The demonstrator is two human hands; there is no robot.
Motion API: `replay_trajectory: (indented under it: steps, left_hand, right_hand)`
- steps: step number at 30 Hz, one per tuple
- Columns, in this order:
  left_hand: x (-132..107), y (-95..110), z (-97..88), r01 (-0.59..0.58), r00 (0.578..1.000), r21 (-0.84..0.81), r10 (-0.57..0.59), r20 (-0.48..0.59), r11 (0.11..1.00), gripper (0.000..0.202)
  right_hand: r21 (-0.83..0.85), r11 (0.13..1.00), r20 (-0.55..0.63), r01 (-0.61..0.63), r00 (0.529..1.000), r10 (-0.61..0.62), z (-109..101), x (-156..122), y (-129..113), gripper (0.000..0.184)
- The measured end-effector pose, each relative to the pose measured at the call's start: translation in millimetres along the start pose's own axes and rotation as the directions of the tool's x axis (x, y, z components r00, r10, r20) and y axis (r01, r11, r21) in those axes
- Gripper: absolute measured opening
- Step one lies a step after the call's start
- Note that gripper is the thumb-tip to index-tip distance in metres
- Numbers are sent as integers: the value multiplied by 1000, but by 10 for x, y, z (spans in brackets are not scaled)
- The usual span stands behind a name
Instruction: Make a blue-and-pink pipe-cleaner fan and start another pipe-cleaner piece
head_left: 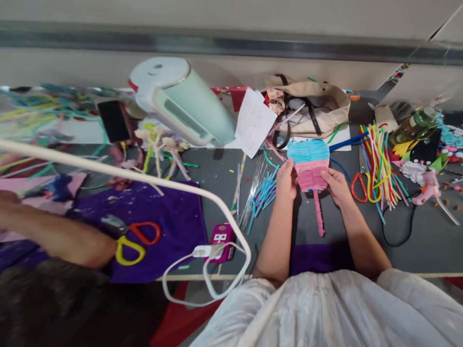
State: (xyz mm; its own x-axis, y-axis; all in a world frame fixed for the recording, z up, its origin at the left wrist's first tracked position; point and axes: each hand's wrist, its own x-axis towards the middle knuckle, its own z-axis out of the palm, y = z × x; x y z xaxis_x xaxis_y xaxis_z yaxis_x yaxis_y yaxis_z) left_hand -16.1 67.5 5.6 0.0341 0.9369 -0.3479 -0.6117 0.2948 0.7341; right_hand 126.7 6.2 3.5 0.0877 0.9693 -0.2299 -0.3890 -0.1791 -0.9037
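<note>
The left hand (287, 178) and the right hand (338, 184) both hold a flat, fuzzy blue and pink piece with a thin pink stem (311, 166); the left fingers are clamped on its left edge, and the right thumb and fingers are clamped on its right edge, down in the pink part; the piece is between the two hands, up over the dark grey table (220, 168), with its blue part at the far end and its stem pointing back at the person.

To the left of the left hand lies a loose bunch of short, light blue fuzzy sticks (265, 190); to the right of the right hand are metal scissors with red and yellow handles (368, 189), right by a big bunch of long fuzzy sticks in many colours (388, 166); a small pink glue gun (428, 190) is past them.

Behind the piece sits a floppy cream cloth bag (333, 106); off to the left (a bit blurry) is another person's bare arm (75, 236), over a purple cloth (177, 236).
</note>
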Motion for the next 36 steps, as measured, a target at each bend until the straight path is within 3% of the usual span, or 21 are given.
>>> replay_trajectory:
  steps: [2,4,10,15,20,24,31,36]
  left_hand:
    - [-83,-72,3,31,990,61,-39,134,998,38]
    - [-137,-122,11,35,979,85,-51,200,996,44]
    - [-162,-173,24,-12,985,78,-1,170,997,42]
    - [-150,-165,-11,40,981,84,-55,186,996,48]
    - [-106,-183,-54,45,988,79,-56,145,996,49]
    - [-84,-204,-66,30,991,65,-38,127,997,49]
    - [-74,-198,-83,51,989,50,-57,138,997,48]
    - [-39,-193,-122,76,992,46,-80,95,996,46]
  right_hand:
    - [-4,1000,-34,27,999,-27,-28,24,5,41]
    - [-18,998,-45,52,998,-53,-47,36,5,42]
    - [-99,993,-91,69,993,-78,-45,21,16,36]
    - [-110,992,-86,59,994,-68,-54,14,8,35]
    - [-183,965,-213,189,950,-227,-88,32,-3,37]
    - [-242,940,-234,241,926,-298,-89,34,27,32]
    - [-228,951,-276,210,922,-270,-70,51,69,32]
    - [-107,990,-123,97,986,-110,-97,50,15,44]
